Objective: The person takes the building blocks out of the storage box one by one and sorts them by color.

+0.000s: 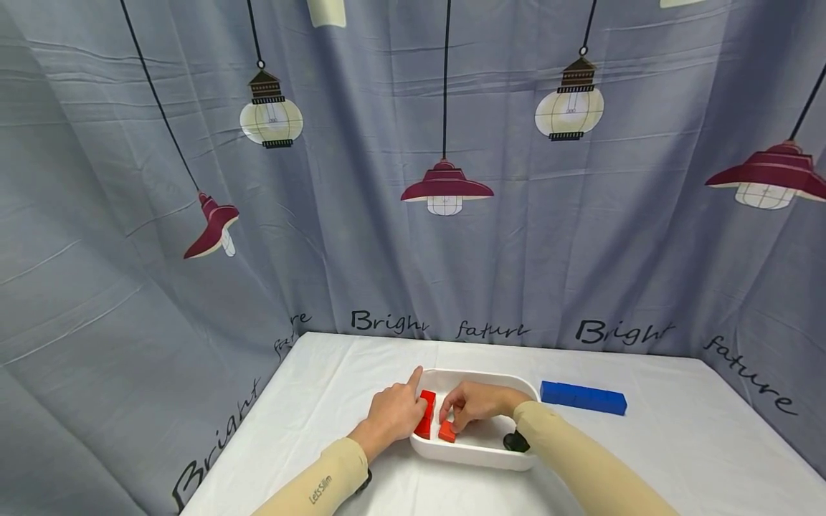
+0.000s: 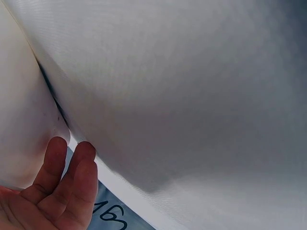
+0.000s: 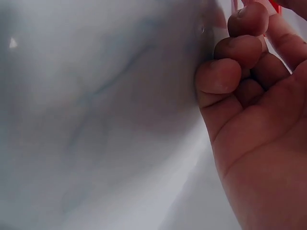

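Note:
A white tray (image 1: 474,455) stands on the table with red blocks (image 1: 426,414) in a row along its inner left side. My left hand (image 1: 395,410) lies at the tray's left rim, index finger stretched along it; the thumb's contact is hidden. The left fingers (image 2: 79,184) look loosely bent beside a pale surface in the left wrist view. Inside the tray, my right hand (image 1: 480,401) pinches a separate red block (image 1: 447,431) between thumb and fingertips. In the right wrist view the other fingers (image 3: 220,76) are curled, and only a sliver of red shows.
A row of blue blocks (image 1: 583,398) lies on the white table (image 1: 671,444), right of the tray. A dark object (image 1: 515,441) sits at the tray's right end, partly behind the right forearm. A grey printed curtain (image 1: 503,272) hangs behind the table.

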`<state>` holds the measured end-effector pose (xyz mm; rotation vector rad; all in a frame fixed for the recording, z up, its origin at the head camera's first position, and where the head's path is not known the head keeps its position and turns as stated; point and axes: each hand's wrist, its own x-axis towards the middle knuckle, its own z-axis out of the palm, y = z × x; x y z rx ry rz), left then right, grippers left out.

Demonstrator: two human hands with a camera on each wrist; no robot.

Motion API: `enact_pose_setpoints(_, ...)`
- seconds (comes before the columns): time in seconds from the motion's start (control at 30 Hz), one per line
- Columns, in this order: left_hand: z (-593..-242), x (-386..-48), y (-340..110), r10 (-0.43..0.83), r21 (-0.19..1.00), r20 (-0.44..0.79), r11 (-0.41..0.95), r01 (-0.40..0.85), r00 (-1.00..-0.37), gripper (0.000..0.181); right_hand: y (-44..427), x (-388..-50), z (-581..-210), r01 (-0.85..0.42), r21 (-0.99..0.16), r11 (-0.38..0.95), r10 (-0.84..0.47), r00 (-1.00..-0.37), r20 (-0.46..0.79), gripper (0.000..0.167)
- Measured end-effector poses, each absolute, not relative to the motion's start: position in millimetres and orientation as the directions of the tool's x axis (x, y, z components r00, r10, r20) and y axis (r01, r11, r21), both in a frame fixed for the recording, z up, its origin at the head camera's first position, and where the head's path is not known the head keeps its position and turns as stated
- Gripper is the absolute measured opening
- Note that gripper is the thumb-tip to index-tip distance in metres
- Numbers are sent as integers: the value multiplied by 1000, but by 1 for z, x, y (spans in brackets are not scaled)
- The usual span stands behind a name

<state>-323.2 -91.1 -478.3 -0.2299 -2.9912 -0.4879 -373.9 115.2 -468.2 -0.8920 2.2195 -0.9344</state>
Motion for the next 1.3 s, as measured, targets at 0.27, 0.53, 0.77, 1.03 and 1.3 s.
enact_pose_setpoints(0.27, -479, -323, -92, 140, 315, 133, 933, 175, -981, 63, 117, -373, -468, -378, -727, 573, -722, -653, -230, 10)
enact_pose_setpoints(0.53, -477, -323, -92, 140, 310, 140, 934, 177, -980, 63, 115, -372, -466, -419, -687, 594, -711, -672, -205, 11)
enact_pose_setpoints(0.77, -476, -322, -92, 132, 309, 122, 937, 164, -984, 64, 116, -373, -469, -408, -694, 593, -709, -673, -211, 14)
enact_pose_setpoints(1.03, -478, -321, -91, 139, 306, 123, 937, 171, -983, 64, 118, -371, -469, -341, -755, 560, -725, -643, -247, 23)
enact_pose_setpoints(1.3, -478, -322, -92, 138, 299, 145, 938, 176, -980, 64, 117, -371, -468, -366, -748, 553, -731, -644, -225, 18)
